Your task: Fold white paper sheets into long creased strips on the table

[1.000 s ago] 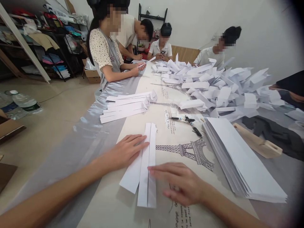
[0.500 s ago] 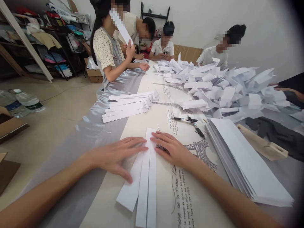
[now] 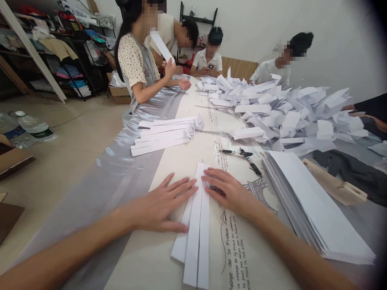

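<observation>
A long folded paper strip (image 3: 193,237) lies lengthwise in front of me, with a fold line or gap down its middle. Beneath its left side, another white paper piece (image 3: 179,246) sticks out at a slant. My left hand (image 3: 165,203) rests at the strip's left edge, fingers spread and thumb apart. From the other side, my right hand (image 3: 226,187) touches the strip's upper right edge with its fingertips, fingers stretched out. Neither hand grips anything.
Several folded strips (image 3: 165,135) lie ahead on the left, and a large heap of folded papers (image 3: 281,104) covers the back right. Pens (image 3: 237,152), a paper stack (image 3: 314,205) and a wooden piece (image 3: 335,183) lie to the right. One person (image 3: 139,64) holds a paper strip; others sit around.
The folded strip and my left hand have shifted to the right, and the slanted paper shows less. My right hand has moved slightly right. The person's raised paper strip has come down a little.
</observation>
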{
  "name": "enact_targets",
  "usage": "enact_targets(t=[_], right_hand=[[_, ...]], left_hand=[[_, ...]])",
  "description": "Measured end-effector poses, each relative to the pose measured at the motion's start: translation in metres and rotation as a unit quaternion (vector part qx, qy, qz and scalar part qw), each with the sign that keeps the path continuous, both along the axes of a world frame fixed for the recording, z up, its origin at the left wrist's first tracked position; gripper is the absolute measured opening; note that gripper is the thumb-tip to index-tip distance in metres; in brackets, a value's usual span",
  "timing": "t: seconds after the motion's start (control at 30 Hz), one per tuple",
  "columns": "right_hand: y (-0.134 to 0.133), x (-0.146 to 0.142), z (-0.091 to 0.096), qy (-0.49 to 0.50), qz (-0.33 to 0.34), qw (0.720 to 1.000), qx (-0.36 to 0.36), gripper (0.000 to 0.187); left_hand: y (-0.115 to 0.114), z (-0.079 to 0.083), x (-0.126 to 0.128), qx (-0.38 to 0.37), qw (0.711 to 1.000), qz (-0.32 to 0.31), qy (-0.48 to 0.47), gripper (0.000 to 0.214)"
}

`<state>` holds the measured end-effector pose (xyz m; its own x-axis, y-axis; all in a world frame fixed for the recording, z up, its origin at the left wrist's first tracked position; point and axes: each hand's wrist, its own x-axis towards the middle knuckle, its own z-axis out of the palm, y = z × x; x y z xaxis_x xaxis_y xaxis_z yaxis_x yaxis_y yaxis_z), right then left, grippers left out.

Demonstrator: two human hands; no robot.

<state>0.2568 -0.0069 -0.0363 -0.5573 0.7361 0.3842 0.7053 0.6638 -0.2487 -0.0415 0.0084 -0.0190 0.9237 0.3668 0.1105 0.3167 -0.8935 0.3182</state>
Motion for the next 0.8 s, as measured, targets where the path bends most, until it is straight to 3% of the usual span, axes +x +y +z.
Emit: enact_targets(t=[0.1, 0.27, 0.37, 0.63, 0.8], right_hand=[[0.003, 0.001, 0.000, 0.005, 0.005, 1.000, 0.006, 0.029], [0.006, 0.006, -0.003, 0.007, -0.002, 1.000, -0.005, 0.028], [0.006, 0.008, -0.005, 0.009, -0.011, 1.000, -0.010, 0.029], [0.004, 0.011, -0.005, -0.005, -0.019, 0.999, -0.040, 0.036], [0.002, 0.010, -0.003, -0.016, -0.030, 0.999, -0.037, 0.036]], left_hand=[[-0.001, 0.003, -0.001, -0.002, 1.000, -0.012, 0.010, 0.093], [-0.006, 0.017, -0.006, -0.051, 0.993, -0.091, 0.048, 0.104], [-0.008, 0.020, -0.004, -0.073, 0.993, -0.082, 0.049, 0.104], [-0.013, 0.003, 0.001, -0.090, 0.994, -0.046, 0.039, 0.112], [-0.017, 0.002, 0.002, -0.100, 0.994, -0.041, 0.029, 0.111]])
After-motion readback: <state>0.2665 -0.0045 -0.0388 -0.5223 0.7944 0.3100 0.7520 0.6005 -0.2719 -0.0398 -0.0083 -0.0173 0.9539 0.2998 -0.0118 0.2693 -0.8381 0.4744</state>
